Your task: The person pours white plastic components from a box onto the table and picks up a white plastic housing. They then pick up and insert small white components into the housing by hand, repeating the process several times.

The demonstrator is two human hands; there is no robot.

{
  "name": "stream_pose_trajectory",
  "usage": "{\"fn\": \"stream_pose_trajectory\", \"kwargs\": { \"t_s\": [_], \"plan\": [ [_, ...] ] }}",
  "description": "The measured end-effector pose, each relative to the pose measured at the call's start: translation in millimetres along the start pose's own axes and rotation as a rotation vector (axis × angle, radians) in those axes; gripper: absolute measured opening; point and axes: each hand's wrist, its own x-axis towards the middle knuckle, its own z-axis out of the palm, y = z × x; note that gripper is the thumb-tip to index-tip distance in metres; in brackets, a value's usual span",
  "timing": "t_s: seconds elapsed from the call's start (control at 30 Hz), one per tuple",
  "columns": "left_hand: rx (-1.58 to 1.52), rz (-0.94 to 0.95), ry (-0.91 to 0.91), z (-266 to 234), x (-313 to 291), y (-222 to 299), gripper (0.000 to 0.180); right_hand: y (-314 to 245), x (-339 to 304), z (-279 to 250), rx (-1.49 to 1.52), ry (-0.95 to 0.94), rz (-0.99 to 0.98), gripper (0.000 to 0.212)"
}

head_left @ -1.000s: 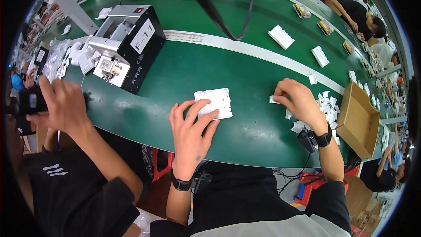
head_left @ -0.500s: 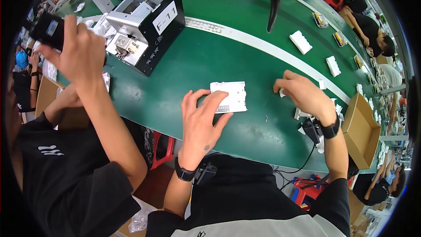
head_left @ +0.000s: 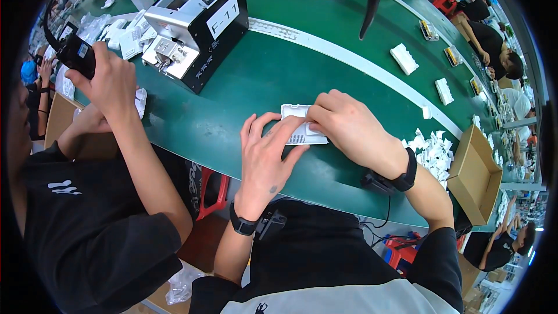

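Note:
A flat white plastic casing lies on the green table in front of me. My left hand holds it from the left, the index finger reaching across it and the thumb at its near edge. Over the casing's right side, my right hand has its fingertips pinched together on a small white piece. The fingers mostly cover that piece. Each wrist wears a black strap with a small dark device.
A pile of white plastic bits lies at right, beside an open cardboard box. A black-and-silver machine stands at back left. A co-worker's hand holds a black handheld device. White casings lie beyond the pale strip.
My right hand has moved left from beside the white bits to the casing, uncovering the pile. My left hand stays on the casing. The co-worker's raised hand has come down slightly.

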Motion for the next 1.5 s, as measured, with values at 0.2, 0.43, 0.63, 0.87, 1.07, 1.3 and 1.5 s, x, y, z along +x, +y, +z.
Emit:
{"fn": "stream_pose_trajectory", "kwargs": {
  "t_s": [0.2,0.43,0.63,0.87,1.07,1.3,1.5],
  "plan": [
    [0.011,-0.013,-0.001,0.1,1.1,0.7,0.051,-0.9,-3.0,7.5,-0.140,-0.011,0.012,0.014],
    [0.004,0.018,-0.028,1.4,5.5,-9.2,0.048,14.3,13.4,3.9,-0.076,-0.089,0.001,0.014],
    [0.045,0.053,0.012,-9.1,5.6,-12.3,0.050,12.1,17.9,0.0,0.133,-0.076,-0.021,0.012],
    [0.004,0.029,0.032,3.3,0.8,-10.9,0.043,0.1,9.5,2.6,0.203,0.061,0.170,0.011],
    [-0.056,0.021,0.026,6.4,0.5,-14.3,0.045,-9.9,5.9,5.1,0.163,0.080,0.194,0.010],
    [-0.048,0.024,0.046,7.0,2.4,-20.8,0.045,-8.2,9.5,23.4,-0.041,0.107,0.115,0.017],
    [-0.051,0.032,0.061,9.7,1.0,-18.2,0.044,-10.0,7.2,23.4,-0.151,0.119,0.075,0.019]
  ]
}}
